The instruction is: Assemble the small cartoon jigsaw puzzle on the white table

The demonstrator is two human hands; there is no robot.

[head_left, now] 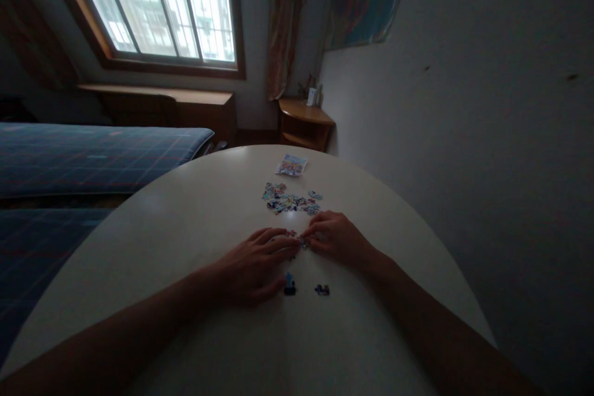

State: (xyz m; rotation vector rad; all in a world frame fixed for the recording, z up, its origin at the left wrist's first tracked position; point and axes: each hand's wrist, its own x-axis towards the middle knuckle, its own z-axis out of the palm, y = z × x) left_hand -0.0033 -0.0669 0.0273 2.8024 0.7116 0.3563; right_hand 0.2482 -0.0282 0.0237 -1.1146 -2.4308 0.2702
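My left hand (264,263) lies flat on the white round table (223,210), fingers stretched toward a small cluster of jigsaw puzzle pieces (291,234). From the right, my right hand (336,238) pinches a small puzzle piece (303,241) at that cluster's edge, touching close to the left fingertips. Part of the cluster is hidden under the left fingers. Near my left thumb is a dark and blue puzzle piece (289,284). Another dark piece (322,289) lies to its right, apart from both hands. Beyond the hands spreads a loose pile of puzzle pieces (290,203).
A small printed picture (291,165) lies near the table's far edge. A bed with a blue plaid mattress (93,158) stands on the left. Behind are a wooden corner shelf (306,112), a desk (204,97) and a window (162,6). A bare wall (440,136) runs along the right.
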